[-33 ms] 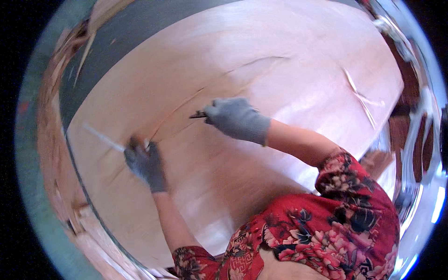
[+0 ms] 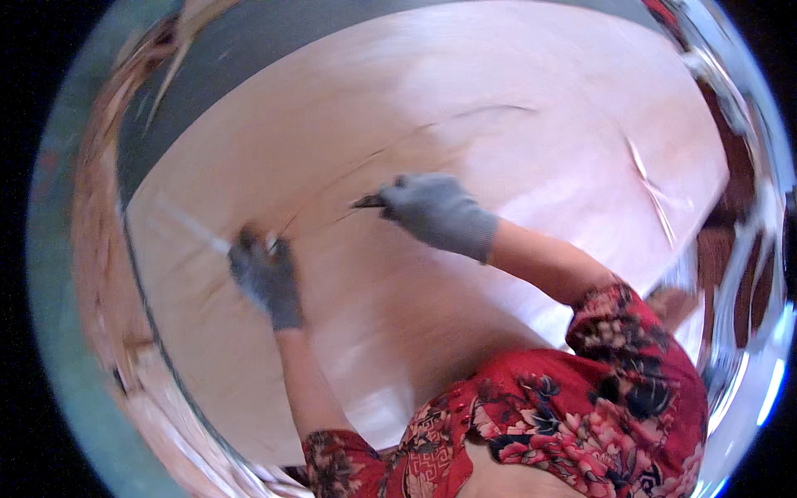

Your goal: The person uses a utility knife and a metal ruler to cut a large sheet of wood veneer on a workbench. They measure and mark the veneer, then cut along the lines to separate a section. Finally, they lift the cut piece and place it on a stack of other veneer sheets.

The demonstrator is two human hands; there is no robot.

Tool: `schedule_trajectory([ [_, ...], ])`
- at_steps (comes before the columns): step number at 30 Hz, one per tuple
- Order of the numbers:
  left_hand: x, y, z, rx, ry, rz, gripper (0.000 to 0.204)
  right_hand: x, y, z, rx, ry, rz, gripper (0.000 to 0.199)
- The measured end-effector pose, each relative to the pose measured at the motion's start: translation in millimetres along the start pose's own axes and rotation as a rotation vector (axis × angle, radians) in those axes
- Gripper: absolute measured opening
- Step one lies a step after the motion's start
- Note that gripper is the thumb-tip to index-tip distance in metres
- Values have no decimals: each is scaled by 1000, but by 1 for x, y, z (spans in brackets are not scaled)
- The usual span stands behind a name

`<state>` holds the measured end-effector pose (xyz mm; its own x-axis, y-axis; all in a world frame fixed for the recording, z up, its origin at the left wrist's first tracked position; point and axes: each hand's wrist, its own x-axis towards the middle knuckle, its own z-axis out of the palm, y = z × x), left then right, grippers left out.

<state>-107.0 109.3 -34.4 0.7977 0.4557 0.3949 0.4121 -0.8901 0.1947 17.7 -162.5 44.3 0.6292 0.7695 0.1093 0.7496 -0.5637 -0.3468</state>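
Now we are bent over a large pale wooden sheet (image 2: 515, 108), thin veneer by the look of it, pinkish-tan with faint grain and several long dark cracks running across its middle. Our right hand (image 2: 436, 212), in a grey knit glove, is closed round a small dark tool (image 2: 369, 201) whose tip touches the sheet at the end of one crack. Our left hand (image 2: 266, 274), in a darker glove, rests lower and to the left of that crack, fingers curled on a thin pale strip (image 2: 195, 228) that lies slanting over the sheet; the picture is blurred there, so we cannot tell how firmly it is pinched. A lifted sliver (image 2: 652, 187) stands up near the sheet's right side. The sheet's far edge meets a dark grey floor (image 2: 241, 50); its left edge curves down past our left hand. Between the two hands and beyond the right one, the sheet's surface lies bare
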Motion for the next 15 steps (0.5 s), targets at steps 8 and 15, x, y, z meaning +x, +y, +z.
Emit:
schedule_trajectory([
  [8,-4,7,-4,52,20,-85,70,1,4,10,-112,164,188,32],
  [15,-9,11,-6,-129,86,-218,67,-8,-12,18,-294,48,-74,28],
])
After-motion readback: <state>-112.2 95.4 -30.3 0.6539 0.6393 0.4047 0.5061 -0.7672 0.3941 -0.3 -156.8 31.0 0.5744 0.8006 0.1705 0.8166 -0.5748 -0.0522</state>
